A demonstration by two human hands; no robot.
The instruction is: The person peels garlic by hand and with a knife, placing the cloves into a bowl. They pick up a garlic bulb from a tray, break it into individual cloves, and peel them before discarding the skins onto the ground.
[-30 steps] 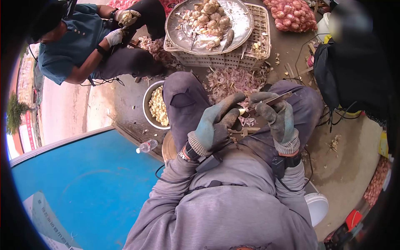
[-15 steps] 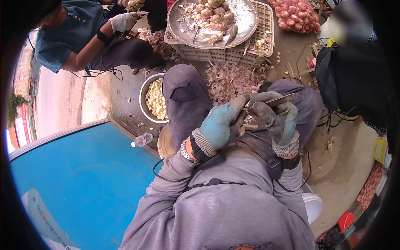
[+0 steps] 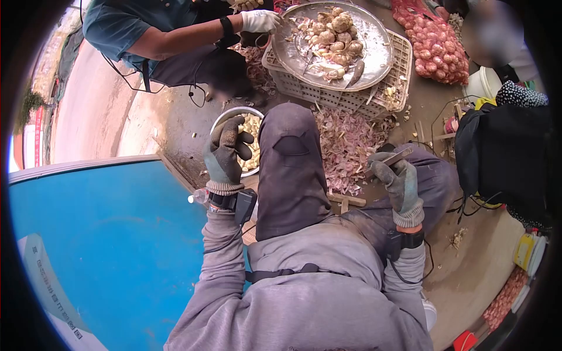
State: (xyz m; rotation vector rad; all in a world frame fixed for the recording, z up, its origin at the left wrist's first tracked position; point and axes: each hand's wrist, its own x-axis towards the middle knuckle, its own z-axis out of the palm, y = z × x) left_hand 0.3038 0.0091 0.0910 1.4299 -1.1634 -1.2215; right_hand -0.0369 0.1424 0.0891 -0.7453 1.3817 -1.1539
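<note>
My left hand [image 3: 226,153], in a blue-grey work glove, is over the metal bowl [image 3: 220,119] at my left knee. Its fingers are bent but apart, and I see nothing held between them. Peeled garlic cloves [image 3: 252,130] fill the bowl, partly hidden behind the hand. Above my right thigh, my gloved right hand [image 3: 399,182] is closed around a short knife [image 3: 398,156], its flat blade pointing up and right. A heap of garlic skins [image 3: 348,146] lies on the ground between my knees.
A round metal tray [image 3: 377,61] of garlic bulbs [image 3: 339,38] rests on a plastic crate [image 3: 404,73]. A co-worker's gloved hand [image 3: 261,21] touches the tray's left edge. Also nearby are a red net sack of garlic [image 3: 433,50], a black bag [image 3: 503,152] and a blue board [image 3: 129,245].
My left hand has moved away from the right, leftward to the bowl. The right hand keeps the knife near my thigh. The co-worker's hand has reached to the tray. The view has shifted.
</note>
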